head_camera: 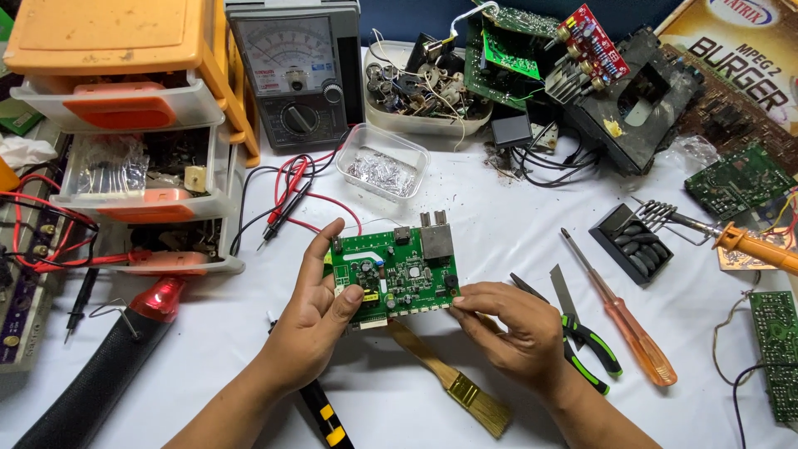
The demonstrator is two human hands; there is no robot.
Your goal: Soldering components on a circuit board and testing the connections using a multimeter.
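Both hands, left (312,320) and right (507,328), hold the green board (395,270) by its edges above the desk (499,233); brush (453,382), pliers (582,341) and screwdriver (623,320) lie untouched.

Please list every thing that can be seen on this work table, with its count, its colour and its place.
circuit board: one, green, centre, held by both hands
paint brush: one, wooden handle, below the board
pliers: one, green and black grips, right of the hands
screwdriver: one, orange handle, right of the pliers
soldering iron: one, orange handle, right edge, on its stand
multimeter: one, grey, top centre
test probes: two, red and black, below the multimeter
drawer unit: one, orange and clear, top left
clear tub: one, holds silvery parts, above the board
left hand: grips the board's left edge
right hand: pinches the board's lower right corner
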